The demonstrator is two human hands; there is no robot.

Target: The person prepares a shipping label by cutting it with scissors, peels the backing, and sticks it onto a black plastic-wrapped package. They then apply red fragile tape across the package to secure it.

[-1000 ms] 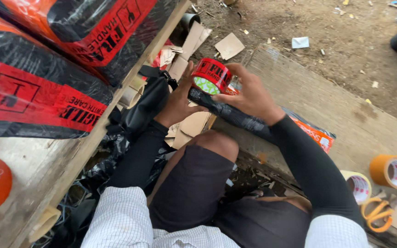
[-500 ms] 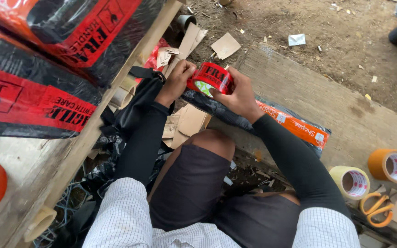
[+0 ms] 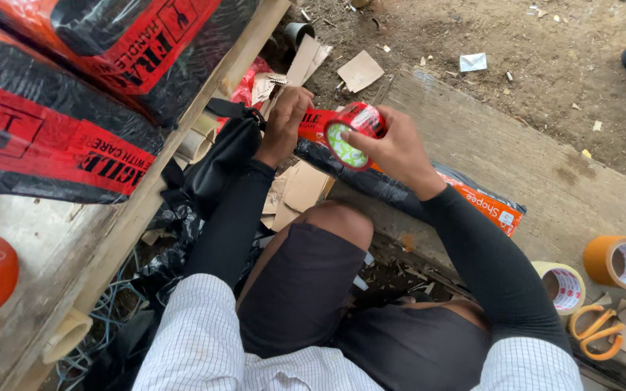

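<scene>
Worker's dress | white fine-checked short-sleeved shirt [image 3: 204,333] | tight black undersleeves [image 3: 487,261] to both wrists | dark shorts [image 3: 306,289]

That red roll of glossy plastic tape [image 3: 353,134] you've got looks slick and shiny, same as the long parcel wrapped in crinkly black plastic film [image 3: 393,190] under it. The rough, weathered wooden plank surface [image 3: 501,152] is matt and dusty, with dull brown cardboard scraps [image 3: 360,70] lying about.

Red tape roll [image 3: 354,135] (green core), orange scissors [image 3: 594,331]
</scene>
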